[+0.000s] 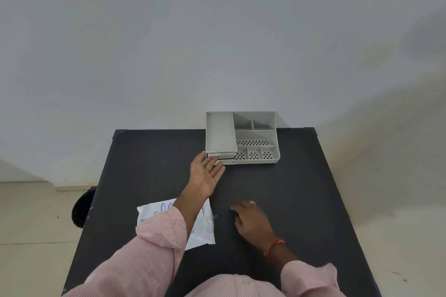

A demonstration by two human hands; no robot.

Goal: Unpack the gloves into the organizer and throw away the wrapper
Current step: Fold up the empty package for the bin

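Dark table [301, 188] | left hand [205, 177] – fingers spread, touching organizer [242, 137] | right hand [253, 220] – flat, empty

One tabletop [301, 200], dark. One organizer [255, 149], grey. Open compartments in it: seven counted, being one long tray on the left, two at the back right, one wide in the middle, three small at the front right. Drawers at its front left: two. One wrapper [205, 224], white, partly covered by a sleeve. Two hands: left hand [205, 176], right hand [253, 219]. One ring [252, 202]. One wristband [274, 247].
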